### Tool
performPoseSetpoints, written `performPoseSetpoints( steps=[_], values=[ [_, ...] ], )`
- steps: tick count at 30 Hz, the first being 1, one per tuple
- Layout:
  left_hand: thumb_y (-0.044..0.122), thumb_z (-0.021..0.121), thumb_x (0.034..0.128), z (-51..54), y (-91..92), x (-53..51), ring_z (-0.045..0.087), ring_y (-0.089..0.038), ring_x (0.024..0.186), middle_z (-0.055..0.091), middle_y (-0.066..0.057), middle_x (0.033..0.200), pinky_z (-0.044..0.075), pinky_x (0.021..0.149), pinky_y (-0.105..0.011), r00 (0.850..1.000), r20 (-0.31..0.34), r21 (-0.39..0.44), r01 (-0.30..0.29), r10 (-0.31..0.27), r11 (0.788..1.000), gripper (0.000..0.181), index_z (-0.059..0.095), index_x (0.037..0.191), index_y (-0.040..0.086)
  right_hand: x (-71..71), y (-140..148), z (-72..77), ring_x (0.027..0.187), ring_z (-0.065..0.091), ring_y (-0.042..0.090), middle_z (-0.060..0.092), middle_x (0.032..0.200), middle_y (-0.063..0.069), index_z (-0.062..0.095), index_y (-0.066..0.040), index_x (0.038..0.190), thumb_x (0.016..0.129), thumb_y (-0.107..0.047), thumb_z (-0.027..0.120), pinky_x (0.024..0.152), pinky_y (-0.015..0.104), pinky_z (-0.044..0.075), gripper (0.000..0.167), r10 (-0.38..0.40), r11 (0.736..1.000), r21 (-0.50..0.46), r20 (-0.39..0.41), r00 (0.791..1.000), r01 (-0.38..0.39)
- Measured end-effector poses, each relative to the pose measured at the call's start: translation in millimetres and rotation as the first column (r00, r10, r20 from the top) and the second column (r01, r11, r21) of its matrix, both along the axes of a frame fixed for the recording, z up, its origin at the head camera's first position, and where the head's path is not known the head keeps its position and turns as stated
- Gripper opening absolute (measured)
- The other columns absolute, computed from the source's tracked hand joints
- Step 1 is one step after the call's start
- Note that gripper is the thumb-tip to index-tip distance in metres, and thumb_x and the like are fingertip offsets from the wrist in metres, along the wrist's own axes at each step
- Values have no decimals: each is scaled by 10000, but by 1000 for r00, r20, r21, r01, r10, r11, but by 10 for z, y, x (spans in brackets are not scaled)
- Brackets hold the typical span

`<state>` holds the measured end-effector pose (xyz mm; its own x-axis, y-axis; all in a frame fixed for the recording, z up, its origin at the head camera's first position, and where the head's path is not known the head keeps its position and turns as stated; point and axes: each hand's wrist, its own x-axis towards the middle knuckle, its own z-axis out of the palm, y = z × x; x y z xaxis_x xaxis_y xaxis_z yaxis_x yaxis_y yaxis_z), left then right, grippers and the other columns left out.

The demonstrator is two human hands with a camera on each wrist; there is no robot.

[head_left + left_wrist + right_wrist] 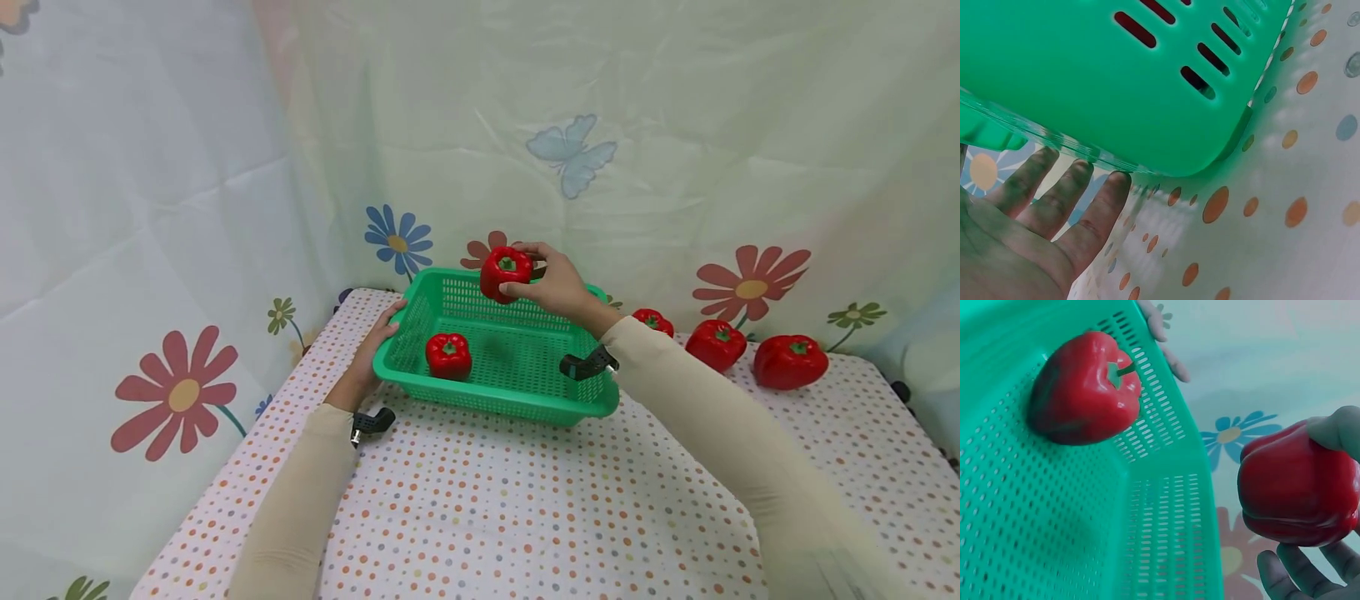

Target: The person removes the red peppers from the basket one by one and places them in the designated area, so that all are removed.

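A red bell pepper (506,275) with a green stem is held by my right hand (553,285) above the back part of a green plastic basket (495,398). In the right wrist view the thumb lies on one side of this held pepper (1297,484) and the fingers on the other. Another red bell pepper (448,357) sits inside the basket at its left end. My left hand (369,354) is at the basket's left side; in the left wrist view its fingers (1094,215) are nearly straight, their tips touching the outer wall. The left thumb is hidden there.
Right of the basket, three more red bell peppers lie in a row on the dotted tablecloth (525,500): one partly behind my right sleeve (652,321), one in the middle (716,345), one farthest right (791,362). A flowered curtain (675,125) hangs behind the table.
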<state>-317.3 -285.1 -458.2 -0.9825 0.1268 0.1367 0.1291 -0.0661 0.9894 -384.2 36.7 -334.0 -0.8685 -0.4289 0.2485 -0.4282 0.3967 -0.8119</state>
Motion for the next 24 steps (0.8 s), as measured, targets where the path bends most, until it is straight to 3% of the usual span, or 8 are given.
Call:
performPoseSetpoints(
  steps=[8,14,20,24],
  values=[
    [284,304,1050,2,38,1,186,-359,1492,142,-63,1646,209,1176,-585,1000,-13,-2,2,-2,1000,526,215,1567,252,202,460,33,1160,524,323,520,1370,121,443,-110,1429,834,-273,784,791,398,564,705,-48,997,62,-43,998,51],
    [286,313,1048,-11,-4,8,204,-343,1481,154,-58,1641,208,1178,-565,1000,8,4,9,-9,1000,535,207,1572,252,435,746,2,1155,529,329,510,1381,136,427,-113,1435,837,-281,783,791,394,575,716,-80,991,101,-36,996,83],
    [279,308,1050,-8,-56,38,238,-345,1457,182,-68,1626,233,1161,-558,1000,3,15,-7,7,1000,522,221,1563,253,619,987,-24,1134,540,347,508,1374,175,406,-84,1445,858,-272,763,776,317,547,712,-81,990,113,-59,995,87],
    [281,309,1049,-5,-60,47,235,-338,1464,179,-66,1629,229,1167,-547,1000,-7,16,2,-1,1000,526,214,1565,248,726,1186,-47,1150,516,367,498,1377,197,392,-87,1454,853,-269,770,764,364,564,734,-117,983,135,-62,991,125]
  ],
)
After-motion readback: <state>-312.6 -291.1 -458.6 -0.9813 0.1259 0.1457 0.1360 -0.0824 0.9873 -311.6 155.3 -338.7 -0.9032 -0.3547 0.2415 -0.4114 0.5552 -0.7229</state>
